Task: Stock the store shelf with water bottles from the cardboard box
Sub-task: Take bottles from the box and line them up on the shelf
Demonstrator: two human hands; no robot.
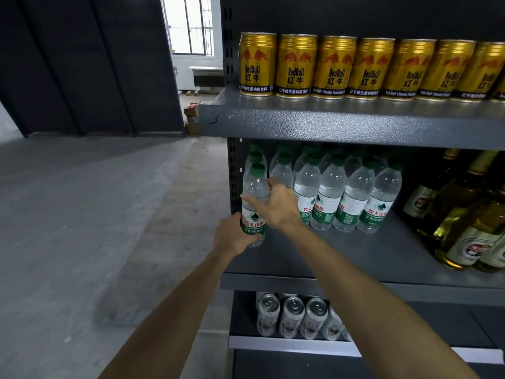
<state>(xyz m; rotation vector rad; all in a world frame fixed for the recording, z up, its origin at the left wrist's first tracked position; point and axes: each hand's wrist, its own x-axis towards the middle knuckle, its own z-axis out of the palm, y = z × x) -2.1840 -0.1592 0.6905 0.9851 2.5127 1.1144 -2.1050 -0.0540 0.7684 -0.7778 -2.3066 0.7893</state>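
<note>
Both hands on water bottle [253, 209]: left hand [232, 236] grips base, right hand [276, 206] pinches shoulder.

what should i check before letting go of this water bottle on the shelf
1. Left hand grips the water bottle low: ok.
2. Right hand steadies its upper body: ok.
3. Bottle base fully down on the middle shelf: cannot tell, fingers hide it.
4. Bottle upright: ok.
5. In line with the front row of water bottles: not ok, it sits nearer the shelf edge.
6. Green cap on: ok.
</note>
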